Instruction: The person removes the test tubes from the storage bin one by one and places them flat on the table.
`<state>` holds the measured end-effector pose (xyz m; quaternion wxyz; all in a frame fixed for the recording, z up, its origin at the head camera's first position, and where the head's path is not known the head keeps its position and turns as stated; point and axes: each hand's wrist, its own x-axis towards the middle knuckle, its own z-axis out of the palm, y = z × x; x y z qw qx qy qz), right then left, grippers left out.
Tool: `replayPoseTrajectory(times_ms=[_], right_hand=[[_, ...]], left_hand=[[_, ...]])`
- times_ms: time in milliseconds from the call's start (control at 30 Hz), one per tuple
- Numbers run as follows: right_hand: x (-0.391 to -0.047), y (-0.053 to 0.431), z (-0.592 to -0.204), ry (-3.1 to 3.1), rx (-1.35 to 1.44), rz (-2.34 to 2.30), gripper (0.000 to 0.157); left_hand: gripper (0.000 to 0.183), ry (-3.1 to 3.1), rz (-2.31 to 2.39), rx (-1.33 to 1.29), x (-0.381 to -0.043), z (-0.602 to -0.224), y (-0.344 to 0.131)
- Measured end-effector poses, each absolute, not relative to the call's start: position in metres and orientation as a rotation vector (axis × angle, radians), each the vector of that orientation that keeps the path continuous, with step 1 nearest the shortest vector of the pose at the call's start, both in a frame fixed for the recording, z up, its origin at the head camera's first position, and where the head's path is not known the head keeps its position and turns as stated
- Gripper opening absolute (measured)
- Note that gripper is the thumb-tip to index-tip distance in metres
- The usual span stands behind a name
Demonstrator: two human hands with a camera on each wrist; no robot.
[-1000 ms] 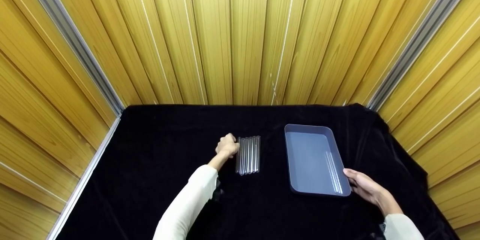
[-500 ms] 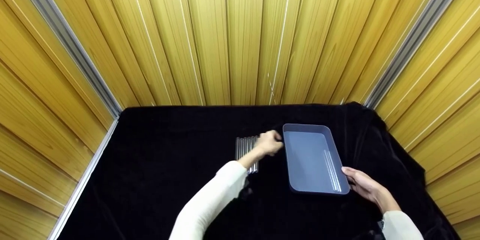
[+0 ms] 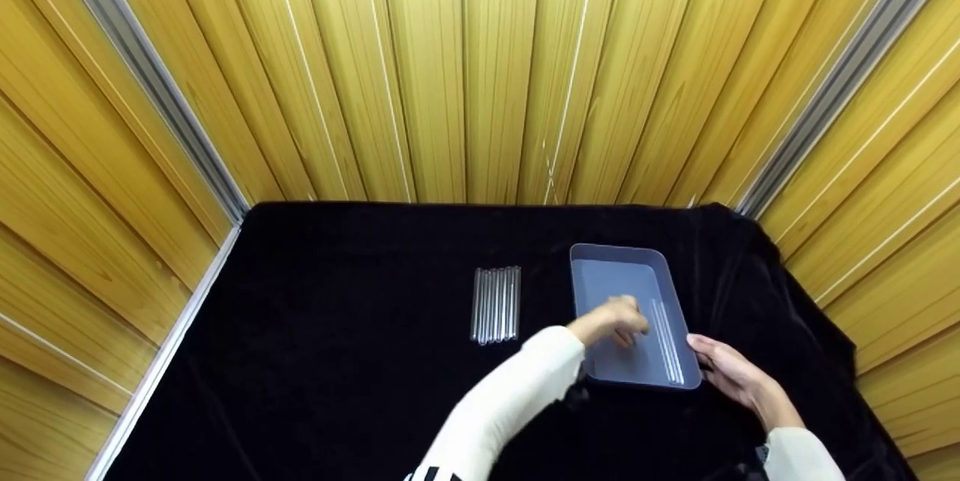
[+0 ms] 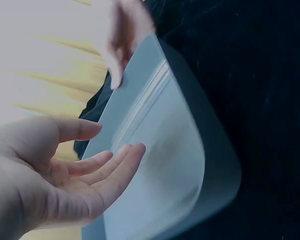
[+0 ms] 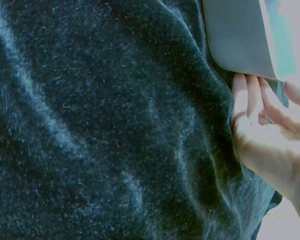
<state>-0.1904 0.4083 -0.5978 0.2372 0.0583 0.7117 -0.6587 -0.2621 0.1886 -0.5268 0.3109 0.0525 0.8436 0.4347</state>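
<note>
My left hand (image 3: 621, 318) is over the blue-grey plastic tray (image 3: 611, 278). In the left wrist view its fingers (image 4: 121, 175) are loosely bent, with the thumb apart and nothing seen between them. A few slim clear tubes (image 3: 667, 342) lie lengthwise along the tray's right side. My right hand (image 3: 731, 372) grips the tray's near right rim. Its thumb is on the rim and its fingers (image 5: 254, 95) press the outer wall in the right wrist view. Left of the tray, several clear tubes (image 3: 495, 305) lie side by side on the black cloth.
Black velvety cloth (image 3: 360, 301) covers the table, with folds at the right. Yellow wood-patterned panels (image 3: 495, 76) rise behind and at both sides, with grey metal strips (image 3: 150, 83) in the corners.
My left hand has moved right, from the left edge of the tube row, across the row, to over the tray. My right hand stays at the tray's rim.
</note>
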Motion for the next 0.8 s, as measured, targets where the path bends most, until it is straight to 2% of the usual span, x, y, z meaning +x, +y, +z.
replayPoseTrajectory(times_ms=[333, 633, 800], right_hand=[[-0.189, 0.408, -0.598, 1.970, 0.168, -1.810, 0.071], [-0.188, 0.410, -0.594, 1.991, 0.176, -1.781, 0.073], [-0.190, 0.409, -0.594, 1.982, 0.158, -1.782, 0.074]], left_hand=[[0.023, 2.509, 0.795, -0.018, -0.253, -0.541, 0.230], [0.031, 2.468, 0.868, -0.066, -0.244, -0.544, 0.243], [0.035, 2.549, 0.835, -0.141, -0.252, -0.561, 0.252]])
